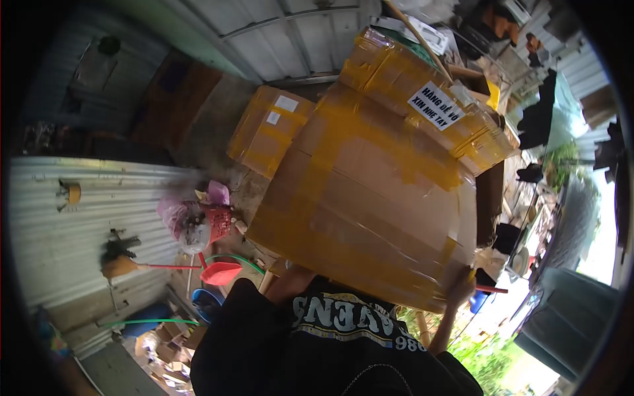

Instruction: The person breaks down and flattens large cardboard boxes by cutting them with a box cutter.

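A large cardboard box [376,191], banded with yellow-brown tape, fills the space in front of my body. Its near edge is against my black shirt. My right hand [461,285] grips the near right corner, and a thin red piece [492,289] sticks out beside it. My left hand [294,280] reaches in at the near left edge, its fingers hidden by the box. Along the far side lies a long taped box [396,82] with a white printed label [436,105]. A smaller taped box [272,129] is beyond the left side.
On the left are a red basket [219,224] with plastic bags, a red dustpan [221,272] and a green hose [244,259] near a corrugated metal wall [99,218]. A dark grey padded item [568,317] stands at right; clutter lines the upper right.
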`<act>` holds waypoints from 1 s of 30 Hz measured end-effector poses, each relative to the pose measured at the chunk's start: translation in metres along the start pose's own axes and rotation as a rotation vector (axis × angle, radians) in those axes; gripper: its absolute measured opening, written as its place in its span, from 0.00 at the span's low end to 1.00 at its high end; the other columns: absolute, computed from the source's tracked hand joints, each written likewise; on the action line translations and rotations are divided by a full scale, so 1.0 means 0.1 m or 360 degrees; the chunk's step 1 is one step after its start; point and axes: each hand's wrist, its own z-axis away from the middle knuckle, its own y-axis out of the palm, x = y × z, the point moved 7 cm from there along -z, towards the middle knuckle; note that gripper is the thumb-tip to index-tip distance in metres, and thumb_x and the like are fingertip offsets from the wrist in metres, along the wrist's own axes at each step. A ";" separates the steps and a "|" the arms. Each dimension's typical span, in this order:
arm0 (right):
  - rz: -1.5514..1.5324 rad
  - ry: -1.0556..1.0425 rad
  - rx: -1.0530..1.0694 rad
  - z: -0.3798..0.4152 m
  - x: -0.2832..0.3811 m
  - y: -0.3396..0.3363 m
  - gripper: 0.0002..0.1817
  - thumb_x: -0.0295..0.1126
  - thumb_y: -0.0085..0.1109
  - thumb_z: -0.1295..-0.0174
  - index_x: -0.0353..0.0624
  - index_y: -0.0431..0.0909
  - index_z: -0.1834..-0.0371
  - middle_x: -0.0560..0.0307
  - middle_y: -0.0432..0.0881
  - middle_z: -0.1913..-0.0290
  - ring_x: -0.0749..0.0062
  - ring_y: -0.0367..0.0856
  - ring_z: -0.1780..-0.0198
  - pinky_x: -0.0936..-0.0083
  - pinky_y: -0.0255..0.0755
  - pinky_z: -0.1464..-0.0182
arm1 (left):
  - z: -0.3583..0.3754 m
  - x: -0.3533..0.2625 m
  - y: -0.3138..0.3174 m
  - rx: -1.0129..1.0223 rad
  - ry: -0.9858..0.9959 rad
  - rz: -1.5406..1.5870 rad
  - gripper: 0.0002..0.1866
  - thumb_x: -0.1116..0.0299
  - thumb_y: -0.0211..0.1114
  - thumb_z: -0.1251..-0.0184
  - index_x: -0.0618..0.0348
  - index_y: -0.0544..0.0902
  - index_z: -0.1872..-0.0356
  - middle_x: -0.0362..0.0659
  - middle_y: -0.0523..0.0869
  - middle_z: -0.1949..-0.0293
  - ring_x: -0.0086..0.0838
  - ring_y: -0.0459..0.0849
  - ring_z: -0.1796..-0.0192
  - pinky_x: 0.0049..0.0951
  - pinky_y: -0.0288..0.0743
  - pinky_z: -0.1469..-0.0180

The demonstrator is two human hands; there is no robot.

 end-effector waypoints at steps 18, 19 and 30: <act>0.0741 -0.1277 0.0539 0.88 3.69 0.82 0.28 0.55 0.58 0.53 0.35 0.75 0.74 0.40 0.77 0.75 0.46 0.77 0.68 0.59 0.67 0.66 | 0.12 0.16 -1.51 -0.0368 0.0094 0.0652 0.25 0.56 0.43 0.39 0.56 0.64 0.43 0.44 0.73 0.51 0.31 0.71 0.48 0.35 0.66 0.47; 0.0746 -0.1385 0.0578 0.93 3.78 0.94 0.28 0.56 0.58 0.53 0.35 0.73 0.77 0.40 0.76 0.77 0.47 0.76 0.70 0.59 0.67 0.67 | 0.14 0.23 -1.50 -0.0396 0.0081 0.0706 0.25 0.55 0.43 0.39 0.56 0.64 0.43 0.44 0.73 0.51 0.32 0.71 0.48 0.35 0.66 0.47; 0.0757 -0.1852 0.0931 0.80 4.86 2.39 0.30 0.58 0.59 0.56 0.35 0.73 0.75 0.41 0.76 0.78 0.48 0.77 0.71 0.60 0.69 0.68 | -0.30 0.14 -1.04 -0.0627 -0.0019 0.0918 0.26 0.51 0.41 0.38 0.55 0.64 0.43 0.44 0.72 0.50 0.32 0.71 0.47 0.37 0.65 0.46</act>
